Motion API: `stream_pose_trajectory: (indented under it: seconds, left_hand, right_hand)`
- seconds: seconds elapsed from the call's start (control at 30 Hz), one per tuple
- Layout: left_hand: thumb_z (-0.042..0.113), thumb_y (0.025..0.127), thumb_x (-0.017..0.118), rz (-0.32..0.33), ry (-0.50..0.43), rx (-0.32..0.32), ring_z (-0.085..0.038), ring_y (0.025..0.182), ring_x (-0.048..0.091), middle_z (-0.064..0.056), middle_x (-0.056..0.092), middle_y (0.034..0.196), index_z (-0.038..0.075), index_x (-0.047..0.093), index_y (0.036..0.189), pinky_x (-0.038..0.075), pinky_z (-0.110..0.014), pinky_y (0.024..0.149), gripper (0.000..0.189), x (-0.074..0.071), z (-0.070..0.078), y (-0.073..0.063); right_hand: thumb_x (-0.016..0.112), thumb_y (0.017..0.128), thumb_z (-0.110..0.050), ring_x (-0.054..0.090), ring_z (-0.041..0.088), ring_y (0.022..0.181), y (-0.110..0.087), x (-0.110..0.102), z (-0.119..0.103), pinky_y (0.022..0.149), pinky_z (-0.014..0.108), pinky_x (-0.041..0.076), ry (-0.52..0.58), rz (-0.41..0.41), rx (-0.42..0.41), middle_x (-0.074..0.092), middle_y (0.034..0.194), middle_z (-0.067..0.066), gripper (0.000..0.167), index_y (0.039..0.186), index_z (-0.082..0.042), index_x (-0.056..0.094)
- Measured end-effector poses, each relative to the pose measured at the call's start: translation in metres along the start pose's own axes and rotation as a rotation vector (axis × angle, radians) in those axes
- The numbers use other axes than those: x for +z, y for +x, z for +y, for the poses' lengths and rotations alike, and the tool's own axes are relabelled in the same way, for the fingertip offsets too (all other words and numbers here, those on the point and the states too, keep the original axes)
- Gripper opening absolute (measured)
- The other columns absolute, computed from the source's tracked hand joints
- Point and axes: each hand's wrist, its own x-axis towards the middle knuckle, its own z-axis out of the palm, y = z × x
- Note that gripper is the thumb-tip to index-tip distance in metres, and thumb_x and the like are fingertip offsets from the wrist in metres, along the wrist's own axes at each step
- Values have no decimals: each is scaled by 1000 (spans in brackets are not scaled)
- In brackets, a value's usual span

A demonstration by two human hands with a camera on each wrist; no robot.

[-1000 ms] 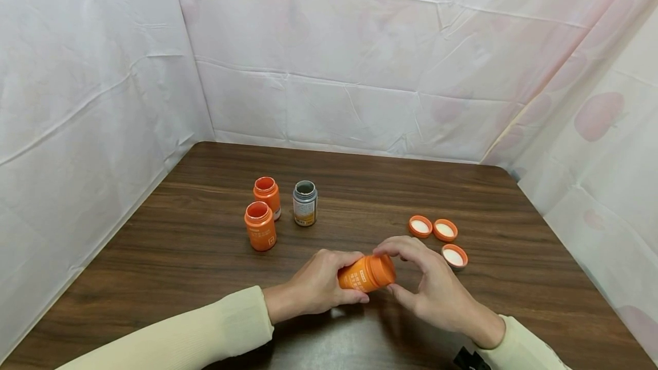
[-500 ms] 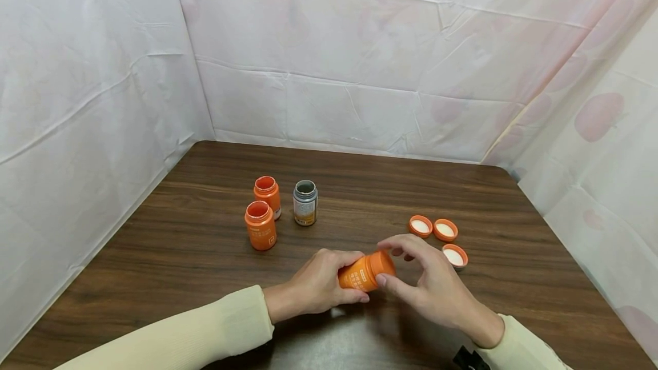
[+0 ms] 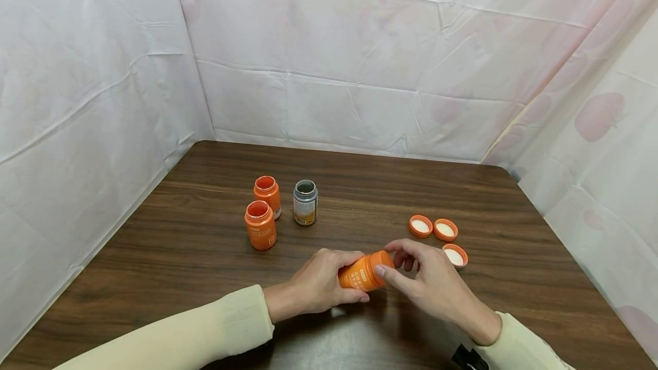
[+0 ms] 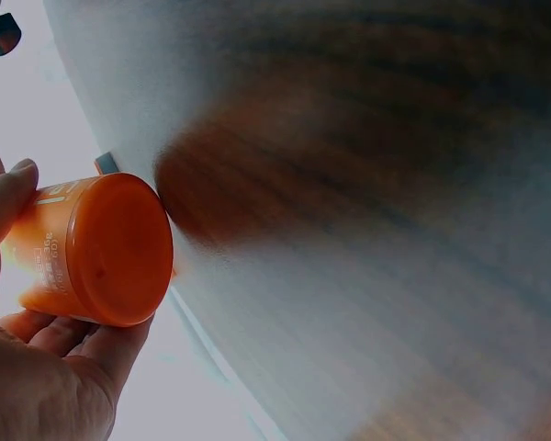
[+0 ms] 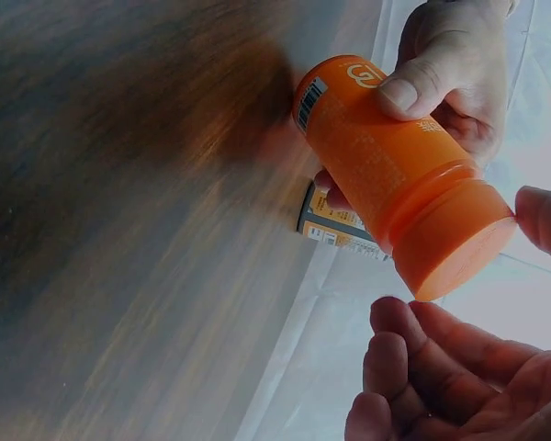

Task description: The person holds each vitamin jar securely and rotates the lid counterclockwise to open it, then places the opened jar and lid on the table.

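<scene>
An orange plastic bottle (image 3: pixel 358 276) with white print lies tilted in my left hand (image 3: pixel 320 282), its base close over the table. The left thumb and fingers grip the bottle's body, and the left wrist view shows the round base. A ribbed-neck orange cap (image 5: pixel 459 241) sits on the bottle's end toward the right. My right hand (image 3: pixel 437 281) pinches this cap at its edge, thumb on one side and index fingertip on the other. The other right fingers curl below the cap in the right wrist view.
Two uncapped orange bottles (image 3: pixel 260 227) stand upright at the left of the brown table (image 3: pixel 169 278). Beside them is an uncapped grey bottle (image 3: pixel 305 204). Three orange-rimmed lids (image 3: pixel 445 230) with white liners lie face up beyond my right hand. White cloth walls (image 3: pixel 329 107) border the table.
The right thumb has moved up along the cap's side, and the right fingers have slid over its end toward the right. The left hand and bottle have stayed nearly still.
</scene>
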Motion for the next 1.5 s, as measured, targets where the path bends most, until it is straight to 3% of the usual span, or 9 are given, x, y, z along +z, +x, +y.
stream_pose_trajectory:
  seconds: [0.23,0.47,0.77,1.23,1.5]
  left_hand:
    - [24,79,92,9,-1,12,0,75,60,16,67,90,23,70,113,50,-17,68,41,0,0,0]
    - [23,78,92,6,-1,10,0,76,59,16,66,89,23,70,114,50,-18,68,42,0,0,0]
    - [24,79,91,0,1,9,-1,75,59,16,65,89,24,69,114,50,-18,69,41,0,-1,0]
    - [24,78,92,8,8,24,0,76,60,15,67,91,23,69,115,49,-17,69,43,1,-1,0]
    - [25,78,92,12,13,24,0,76,60,15,68,91,23,70,116,49,-17,69,44,0,-1,0]
  right_hand:
    - [81,87,-45,57,5,68,0,0,0,60,24,48,25,-38,24,62,79,-14,32,105,-20,72]
    - [83,87,-38,60,10,78,0,-2,2,68,26,48,31,-33,-69,64,86,-18,29,110,-25,71]
    - [89,80,-23,59,9,88,-2,-3,5,76,28,49,43,-32,-167,65,96,-19,42,118,-25,69]
    - [88,71,-3,61,9,94,-2,-4,5,80,31,50,78,-12,-282,66,110,-17,58,121,-23,68]
    - [88,70,1,61,9,95,-1,-5,5,81,30,49,79,-7,-316,66,114,-16,62,123,-23,67]
